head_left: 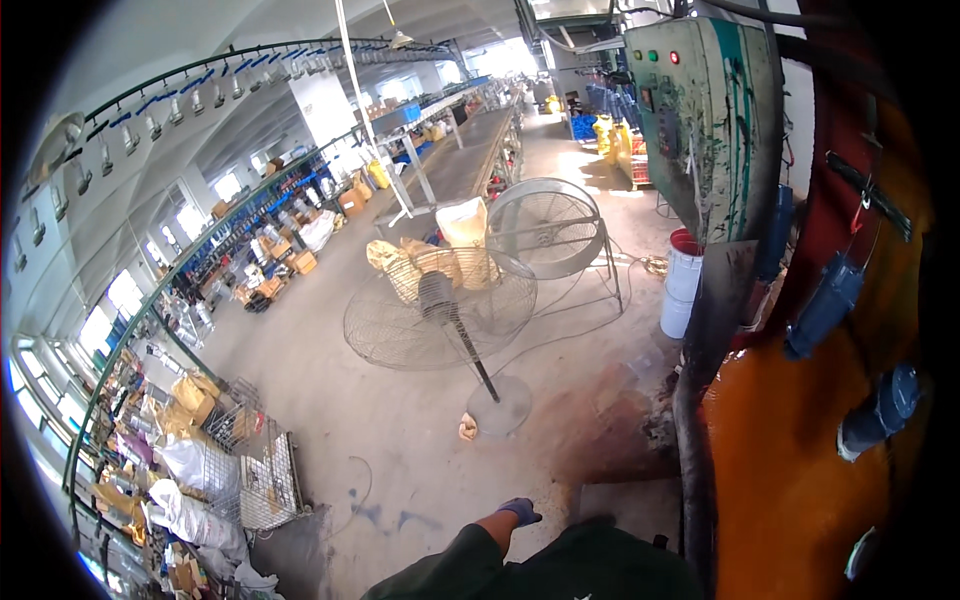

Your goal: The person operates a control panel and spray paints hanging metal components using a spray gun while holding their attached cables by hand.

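My left hand, in a greyish-purple glove, is in front of my body near the lower edge. Its fingers look curled in, and I see nothing held in them. My dark green sleeve leads to it. My right hand is out of view. Beyond the left hand stands a pedestal fan with a wide wire cage and a round base. A crumpled brown scrap lies against that base. Behind it is a second, drum-shaped floor fan.
At right stands a paint-streaked control box above a white bucket; dark cylindrical parts hang beside an orange surface. Wire cages and sacks crowd the left. A cable crosses the floor; a conveyor stretches away.
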`<act>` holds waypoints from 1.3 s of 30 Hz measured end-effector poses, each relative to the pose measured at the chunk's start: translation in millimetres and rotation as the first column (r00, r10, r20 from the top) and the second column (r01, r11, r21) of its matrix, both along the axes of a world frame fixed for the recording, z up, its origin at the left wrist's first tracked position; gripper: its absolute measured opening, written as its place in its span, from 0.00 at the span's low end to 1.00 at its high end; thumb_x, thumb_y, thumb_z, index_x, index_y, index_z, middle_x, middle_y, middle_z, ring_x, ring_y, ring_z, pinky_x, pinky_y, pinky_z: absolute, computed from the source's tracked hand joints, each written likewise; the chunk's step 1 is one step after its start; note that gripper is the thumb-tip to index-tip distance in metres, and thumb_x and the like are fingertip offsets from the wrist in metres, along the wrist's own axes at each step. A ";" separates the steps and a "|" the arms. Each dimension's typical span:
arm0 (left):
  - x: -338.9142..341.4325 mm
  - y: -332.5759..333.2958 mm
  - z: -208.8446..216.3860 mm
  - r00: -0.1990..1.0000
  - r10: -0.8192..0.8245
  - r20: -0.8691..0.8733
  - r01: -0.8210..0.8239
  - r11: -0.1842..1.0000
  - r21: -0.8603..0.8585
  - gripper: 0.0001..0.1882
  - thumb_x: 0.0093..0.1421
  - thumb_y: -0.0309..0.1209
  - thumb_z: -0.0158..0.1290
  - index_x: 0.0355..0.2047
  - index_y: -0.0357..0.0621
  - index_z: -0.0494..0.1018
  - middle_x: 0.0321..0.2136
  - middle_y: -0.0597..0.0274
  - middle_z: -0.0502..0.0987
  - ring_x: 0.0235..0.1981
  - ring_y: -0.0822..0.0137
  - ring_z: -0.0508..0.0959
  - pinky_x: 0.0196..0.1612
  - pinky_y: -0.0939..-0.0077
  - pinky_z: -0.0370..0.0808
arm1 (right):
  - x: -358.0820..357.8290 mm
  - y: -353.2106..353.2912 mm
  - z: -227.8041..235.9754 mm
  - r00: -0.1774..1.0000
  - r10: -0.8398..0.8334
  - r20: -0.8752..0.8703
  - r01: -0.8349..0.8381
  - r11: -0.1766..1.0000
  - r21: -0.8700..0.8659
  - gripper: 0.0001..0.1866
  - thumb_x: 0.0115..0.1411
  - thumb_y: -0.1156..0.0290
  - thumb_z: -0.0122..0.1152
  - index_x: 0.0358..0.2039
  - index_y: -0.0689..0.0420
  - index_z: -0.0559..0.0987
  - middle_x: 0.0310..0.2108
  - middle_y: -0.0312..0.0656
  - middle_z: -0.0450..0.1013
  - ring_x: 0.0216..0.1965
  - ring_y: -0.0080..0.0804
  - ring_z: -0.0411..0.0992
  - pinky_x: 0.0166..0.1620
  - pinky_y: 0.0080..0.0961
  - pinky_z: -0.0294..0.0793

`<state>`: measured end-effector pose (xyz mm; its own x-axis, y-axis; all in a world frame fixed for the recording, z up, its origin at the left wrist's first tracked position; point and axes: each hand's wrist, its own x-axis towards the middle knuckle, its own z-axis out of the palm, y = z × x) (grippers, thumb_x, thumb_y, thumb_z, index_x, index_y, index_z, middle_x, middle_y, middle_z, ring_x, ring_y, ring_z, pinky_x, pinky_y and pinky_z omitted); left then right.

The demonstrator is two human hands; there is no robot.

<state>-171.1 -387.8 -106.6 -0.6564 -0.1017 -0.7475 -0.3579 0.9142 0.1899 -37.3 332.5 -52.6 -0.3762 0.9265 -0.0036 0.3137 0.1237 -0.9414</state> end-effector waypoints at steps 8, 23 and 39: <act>1.0 15.2 -16.4 0.990 0.105 -0.098 -0.095 0.990 0.101 0.25 0.65 0.49 0.52 0.52 0.43 0.81 0.55 0.45 0.80 0.58 0.44 0.78 0.61 0.53 0.75 | -5.7 -3.7 -1.1 0.999 0.037 0.008 -0.037 0.999 -0.022 0.34 0.56 0.79 0.70 0.63 0.51 0.72 0.43 0.37 0.66 0.38 0.30 0.62 0.39 0.29 0.67; -3.2 28.3 -15.8 0.956 0.265 0.123 -0.283 0.944 0.167 0.29 0.69 0.53 0.50 0.48 0.38 0.81 0.46 0.46 0.83 0.41 0.50 0.84 0.46 0.52 0.79 | 48.0 14.0 -23.7 0.999 -0.001 -0.033 -0.001 0.998 -0.065 0.34 0.55 0.80 0.70 0.62 0.47 0.73 0.35 0.33 0.65 0.29 0.24 0.61 0.30 0.24 0.65; -47.3 -49.5 -82.7 0.979 -0.202 0.029 0.189 0.949 0.252 0.28 0.55 0.40 0.66 0.57 0.49 0.79 0.50 0.51 0.84 0.50 0.55 0.83 0.53 0.63 0.80 | 72.1 -28.7 -39.7 0.899 -0.434 -0.064 0.399 0.868 -0.295 0.16 0.62 0.57 0.71 0.38 0.58 0.85 0.28 0.35 0.81 0.29 0.26 0.76 0.34 0.32 0.76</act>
<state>-218.5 -437.3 -189.2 -0.6028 0.2163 -0.7680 -0.1928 0.8946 0.4032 34.8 303.8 -92.3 0.0307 0.9671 -0.2525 0.1587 -0.2542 -0.9540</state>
